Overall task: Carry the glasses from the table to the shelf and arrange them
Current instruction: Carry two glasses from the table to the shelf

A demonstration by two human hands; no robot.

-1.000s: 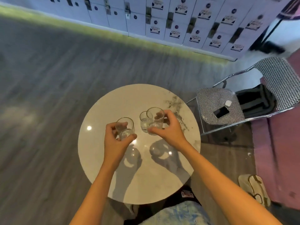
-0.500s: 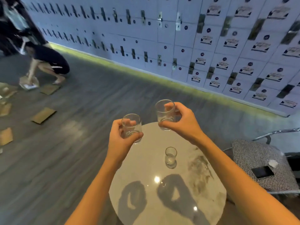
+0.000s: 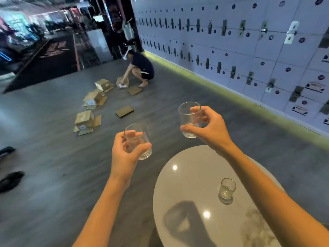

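My left hand (image 3: 124, 155) grips a clear tumbler (image 3: 138, 140) upright, held out over the floor left of the table. A second clear tumbler (image 3: 189, 120) is held higher and farther out in my right hand (image 3: 206, 129), beyond the table's far edge. One smaller glass (image 3: 227, 191) stands alone on the round white marble table (image 3: 178, 189) at the lower right. No shelf is in view.
A wall of white lockers (image 3: 249, 56) runs along the right. A person (image 3: 140, 68) crouches on the grey floor ahead among several cardboard boxes (image 3: 92, 104). Dark shoes (image 3: 10, 180) lie at the left edge. A dark doorway area (image 3: 53, 50) opens at the far left.
Both hands lifted their glasses off the table and carried them up and out. The view has swung left, so the table has slid to the lower right and the crouching person is now ahead.
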